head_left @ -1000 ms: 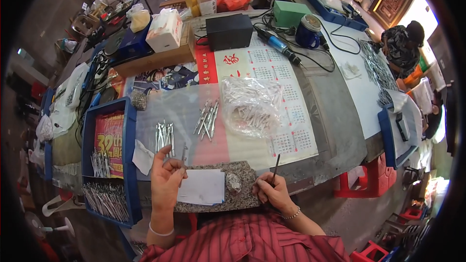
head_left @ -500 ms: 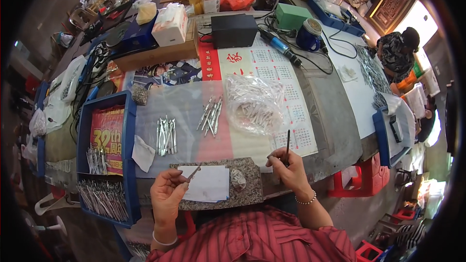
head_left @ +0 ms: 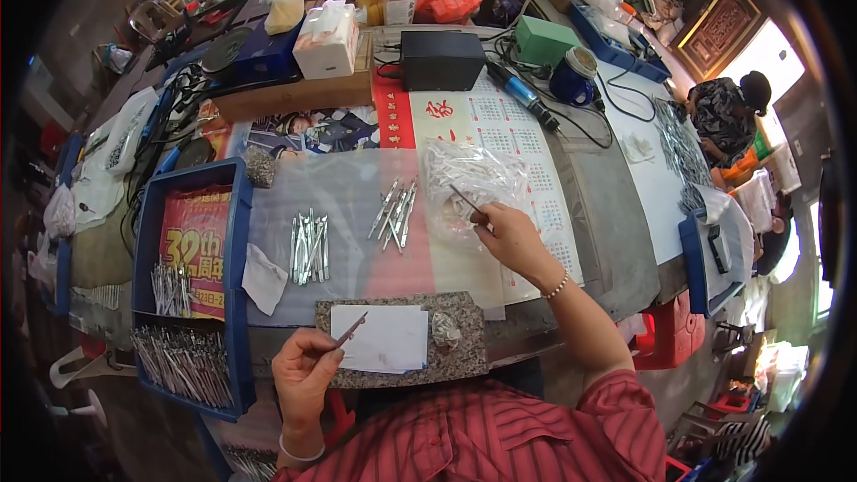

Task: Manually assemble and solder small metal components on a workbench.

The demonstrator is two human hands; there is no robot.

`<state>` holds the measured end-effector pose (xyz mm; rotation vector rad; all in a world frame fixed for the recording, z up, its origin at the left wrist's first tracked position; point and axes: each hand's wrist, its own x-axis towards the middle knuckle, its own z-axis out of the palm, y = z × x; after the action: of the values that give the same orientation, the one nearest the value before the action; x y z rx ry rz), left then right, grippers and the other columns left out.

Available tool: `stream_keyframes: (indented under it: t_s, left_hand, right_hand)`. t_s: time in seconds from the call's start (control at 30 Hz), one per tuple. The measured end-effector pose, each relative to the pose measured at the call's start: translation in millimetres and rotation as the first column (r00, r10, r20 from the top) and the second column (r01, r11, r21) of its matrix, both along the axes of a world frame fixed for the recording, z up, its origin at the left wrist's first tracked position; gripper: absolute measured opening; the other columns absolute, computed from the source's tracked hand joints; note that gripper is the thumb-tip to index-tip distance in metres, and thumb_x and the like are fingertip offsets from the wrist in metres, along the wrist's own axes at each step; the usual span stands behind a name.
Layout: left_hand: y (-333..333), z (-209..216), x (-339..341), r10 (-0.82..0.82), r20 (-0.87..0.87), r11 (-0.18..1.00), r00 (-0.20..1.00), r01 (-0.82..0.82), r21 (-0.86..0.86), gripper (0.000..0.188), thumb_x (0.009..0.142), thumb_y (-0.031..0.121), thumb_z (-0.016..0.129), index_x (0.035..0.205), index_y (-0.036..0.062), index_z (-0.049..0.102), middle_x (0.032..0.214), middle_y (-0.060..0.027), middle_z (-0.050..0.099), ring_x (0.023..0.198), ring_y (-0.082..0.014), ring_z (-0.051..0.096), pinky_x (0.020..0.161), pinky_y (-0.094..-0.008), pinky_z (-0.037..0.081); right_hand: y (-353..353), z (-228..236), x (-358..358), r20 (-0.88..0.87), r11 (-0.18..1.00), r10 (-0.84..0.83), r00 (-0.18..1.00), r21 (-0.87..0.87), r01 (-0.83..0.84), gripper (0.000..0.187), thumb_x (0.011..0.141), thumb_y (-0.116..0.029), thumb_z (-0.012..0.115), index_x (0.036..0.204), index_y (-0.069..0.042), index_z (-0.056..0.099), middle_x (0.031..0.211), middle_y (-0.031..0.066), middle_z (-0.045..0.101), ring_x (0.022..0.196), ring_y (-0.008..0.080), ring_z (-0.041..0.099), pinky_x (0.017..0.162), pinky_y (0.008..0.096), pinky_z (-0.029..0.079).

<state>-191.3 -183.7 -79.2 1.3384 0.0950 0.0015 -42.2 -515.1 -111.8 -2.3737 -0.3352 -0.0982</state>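
Note:
My left hand [head_left: 302, 373] pinches a slim metal piece [head_left: 352, 329] over the left edge of a white paper pad [head_left: 384, 339]. The pad lies on a speckled stone slab [head_left: 470, 312], beside a crumpled silvery lump [head_left: 445, 328]. My right hand [head_left: 516, 239] is closed around a thin dark stick-like tool [head_left: 464, 197]. Its tip is over a clear plastic bag [head_left: 473, 161] of pale strips; whether it touches them I cannot tell. Two groups of shiny metal pieces lie left of the bag, one nearer [head_left: 309, 250] and one farther [head_left: 393, 212].
A blue tray [head_left: 239, 223] at the left holds many metal pieces [head_left: 183, 361]. Toward the back stand a black box [head_left: 440, 61], a tissue pack [head_left: 327, 40] and a blue mug [head_left: 571, 80]. A person [head_left: 728, 112] sits at the right.
My right hand has moved forward with the dark tool, from beside the slab to the plastic bag. My left hand has shifted slightly and keeps the metal piece.

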Motion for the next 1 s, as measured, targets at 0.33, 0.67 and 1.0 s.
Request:
stream_keyframes:
  t_s: [0.33, 0.67, 1.0]
  left_hand:
    - [10, 3, -11, 0.068, -0.030, 0.996, 0.997, -0.067, 0.054, 0.015, 0.082, -0.009, 0.065, 0.092, -0.0017, 0.058, 0.089, -0.0028, 0.058, 0.073, -0.0052, 0.055, 0.065, -0.0171, 0.043]
    - [6, 5, -15, 0.111, -0.081, 0.984, 0.990, -0.098, 0.148, 0.032, 0.076, -0.010, 0.067, 0.102, 0.0046, 0.051, 0.086, -0.0027, 0.060, 0.073, -0.0067, 0.057, 0.066, -0.0180, 0.046]
    - [-4, 13, -18, 0.040, -0.016, 0.988, 0.999, -0.037, 0.150, 0.039, 0.083, -0.008, 0.062, 0.119, 0.0031, 0.051, 0.090, -0.0047, 0.062, 0.067, -0.0083, 0.054, 0.057, -0.0190, 0.043]
  right_hand:
    - [12, -3, 22, -0.060, 0.797, 0.197, 0.978, -0.572, -0.196, 0.009, 0.082, -0.006, 0.055, 0.089, -0.002, 0.058, 0.088, 0.0152, 0.059, 0.075, 0.0356, 0.063, 0.063, 0.0438, 0.051]
    - [6, -5, 30, -0.025, 0.842, 0.270, 0.962, -0.479, -0.249, 0.014, 0.085, -0.013, 0.055, 0.094, -0.001, 0.055, 0.099, 0.0169, 0.060, 0.081, 0.0348, 0.064, 0.067, 0.0429, 0.053]
    - [6, -19, 19, 0.060, 0.988, 0.151, 0.987, -0.038, -0.148, 0.020, 0.082, -0.012, 0.059, 0.100, -0.007, 0.053, 0.095, 0.0147, 0.058, 0.087, 0.0349, 0.060, 0.071, 0.0443, 0.048]
